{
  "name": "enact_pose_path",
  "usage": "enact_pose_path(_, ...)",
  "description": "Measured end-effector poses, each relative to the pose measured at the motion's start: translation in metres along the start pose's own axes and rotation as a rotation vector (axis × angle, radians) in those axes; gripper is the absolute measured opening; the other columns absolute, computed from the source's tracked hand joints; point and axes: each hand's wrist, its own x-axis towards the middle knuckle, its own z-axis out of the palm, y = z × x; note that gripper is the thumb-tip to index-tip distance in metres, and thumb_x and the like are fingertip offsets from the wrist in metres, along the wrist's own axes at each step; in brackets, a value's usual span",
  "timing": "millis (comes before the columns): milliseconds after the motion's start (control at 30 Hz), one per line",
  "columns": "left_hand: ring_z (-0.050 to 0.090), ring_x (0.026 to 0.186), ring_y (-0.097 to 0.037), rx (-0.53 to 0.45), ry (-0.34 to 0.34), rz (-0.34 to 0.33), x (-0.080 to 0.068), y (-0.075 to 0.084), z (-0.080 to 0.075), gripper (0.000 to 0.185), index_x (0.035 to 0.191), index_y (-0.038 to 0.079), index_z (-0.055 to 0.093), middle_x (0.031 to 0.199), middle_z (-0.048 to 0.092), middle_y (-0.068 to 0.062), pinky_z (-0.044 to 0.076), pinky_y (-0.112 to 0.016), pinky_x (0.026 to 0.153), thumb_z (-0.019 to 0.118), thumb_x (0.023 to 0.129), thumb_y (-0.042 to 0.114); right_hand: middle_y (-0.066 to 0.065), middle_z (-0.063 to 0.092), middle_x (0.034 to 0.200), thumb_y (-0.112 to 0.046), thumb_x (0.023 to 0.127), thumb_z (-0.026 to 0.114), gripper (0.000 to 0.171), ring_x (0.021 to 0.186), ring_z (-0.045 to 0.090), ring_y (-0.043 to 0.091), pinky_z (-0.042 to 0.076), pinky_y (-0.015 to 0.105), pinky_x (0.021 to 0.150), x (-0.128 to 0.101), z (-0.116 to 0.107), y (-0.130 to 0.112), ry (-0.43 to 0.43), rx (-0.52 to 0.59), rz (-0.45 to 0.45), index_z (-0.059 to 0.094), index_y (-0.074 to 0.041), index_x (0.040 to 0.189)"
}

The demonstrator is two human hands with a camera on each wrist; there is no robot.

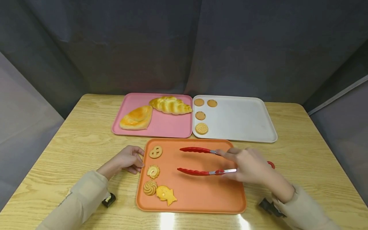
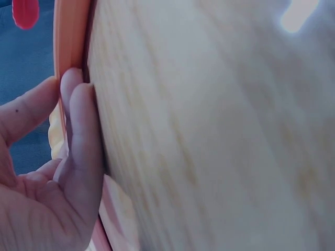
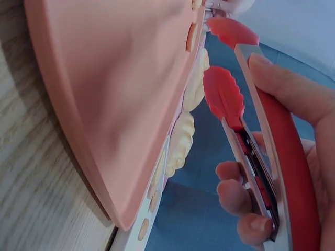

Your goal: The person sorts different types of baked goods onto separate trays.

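Right hand (image 1: 253, 167) grips red-tipped metal tongs (image 1: 201, 161), jaws apart, over the orange plastic tray (image 1: 201, 198).
Left hand (image 1: 129, 159), fingers loosely curled, touches that tray's left edge beside four cookies (image 1: 155, 171) (right half bare); behind: pink tray (image 1: 161, 127), two bread loaves (image 1: 169, 104); white tray (image 1: 244, 118), four biscuits (image 1: 201, 115).

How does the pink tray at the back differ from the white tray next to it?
The pink rectangular tray holds two large golden bread pieces that fill much of it; the white rectangular tray holds four small round biscuits, all in its left part, with the rest bare. The pink tray sits back left, the white tray back right, and the white one looks somewhat wider. Both are shallow with rounded corners, lie flat on the wooden table, and sit side by side.
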Motion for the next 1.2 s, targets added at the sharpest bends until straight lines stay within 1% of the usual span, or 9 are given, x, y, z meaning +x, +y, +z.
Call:
enact_pose_path(100, 0.059, 0.052, -0.016, 0.001, -0.001, 0.001, -0.001, 0.001, 0.0, 0.035, 0.11, -0.006, 0.048, 0.071, 0.06, -0.011, 0.053, -0.033, 0.048, 0.06, 0.078, -0.005, -0.005, 0.063, 0.081, -0.046, 0.06, 0.079, 0.066, 0.044, 0.032, -0.001, 0.027, 0.015, 0.039, -0.001, 0.002, -0.002, -0.004, 0.014, -0.031, 0.063, -0.017, 0.117)
enact_pose_path(300, 0.059, 0.051, -0.015, 0.001, -0.002, 0.0, -0.002, 0.002, 0.0, 0.035, 0.111, -0.007, 0.047, 0.07, 0.06, -0.01, 0.053, -0.032, 0.047, 0.06, 0.078, -0.006, -0.004, 0.062, 0.081, -0.047, 0.061, 0.079, 0.065, 0.045, 0.032, -0.002, 0.027, 0.013, 0.04, 0.0, 0.005, -0.006, 0.007, 0.038, -0.12, 0.063, -0.015, 0.115)
enact_pose_path(467, 0.058, 0.051, -0.015, -0.001, -0.01, 0.003, -0.001, 0.002, 0.0, 0.036, 0.111, -0.007, 0.047, 0.07, 0.06, -0.01, 0.053, -0.031, 0.047, 0.06, 0.078, -0.006, -0.008, 0.055, 0.075, -0.048, 0.06, 0.079, 0.065, 0.045, 0.026, -0.001, 0.023, 0.013, 0.039, 0.0, 0.008, -0.009, -0.015, 0.024, -0.171, 0.063, -0.016, 0.114)
enact_pose_path(633, 0.058, 0.051, -0.015, -0.005, -0.009, -0.002, -0.002, 0.003, 0.0, 0.035, 0.111, -0.007, 0.047, 0.071, 0.061, -0.01, 0.053, -0.031, 0.046, 0.06, 0.078, -0.006, -0.01, 0.051, 0.072, -0.047, 0.059, 0.079, 0.064, 0.046, 0.022, -0.001, 0.019, 0.012, 0.04, 0.0, 0.009, -0.009, -0.017, 0.043, -0.211, 0.064, -0.015, 0.113)
enact_pose_path(700, 0.058, 0.051, -0.015, -0.006, -0.007, -0.005, -0.002, 0.003, 0.0, 0.035, 0.111, -0.007, 0.047, 0.071, 0.061, -0.01, 0.053, -0.03, 0.046, 0.06, 0.078, -0.006, -0.01, 0.051, 0.074, -0.046, 0.059, 0.08, 0.065, 0.047, 0.023, -0.001, 0.02, 0.012, 0.041, 0.001, 0.009, -0.01, -0.025, 0.06, -0.226, 0.064, -0.015, 0.113)
enact_pose_path(833, 0.058, 0.051, -0.015, -0.007, -0.011, -0.002, -0.002, 0.003, 0.0, 0.035, 0.111, -0.007, 0.047, 0.071, 0.06, -0.01, 0.053, -0.03, 0.046, 0.06, 0.078, -0.006, -0.011, 0.051, 0.075, -0.047, 0.058, 0.08, 0.066, 0.05, 0.028, -0.002, 0.023, 0.011, 0.043, 0.002, 0.011, -0.012, -0.048, 0.103, -0.251, 0.064, -0.015, 0.114)
enact_pose_path(1067, 0.058, 0.051, -0.014, -0.003, -0.019, 0.002, -0.003, 0.003, 0.001, 0.036, 0.111, -0.007, 0.047, 0.071, 0.06, -0.01, 0.053, -0.03, 0.046, 0.06, 0.078, -0.005, -0.009, 0.052, 0.077, -0.048, 0.057, 0.081, 0.07, 0.051, 0.032, -0.001, 0.029, 0.012, 0.045, 0.004, 0.015, -0.014, -0.097, 0.122, -0.248, 0.063, -0.015, 0.116)
enact_pose_path(1200, 0.058, 0.051, -0.015, -0.004, -0.01, -0.005, -0.002, 0.002, 0.002, 0.035, 0.11, -0.007, 0.047, 0.071, 0.06, -0.01, 0.053, -0.03, 0.046, 0.06, 0.078, -0.006, -0.008, 0.054, 0.079, -0.05, 0.057, 0.08, 0.072, 0.052, 0.035, -0.001, 0.031, 0.013, 0.045, 0.006, 0.016, -0.016, -0.125, 0.119, -0.244, 0.062, -0.015, 0.118)
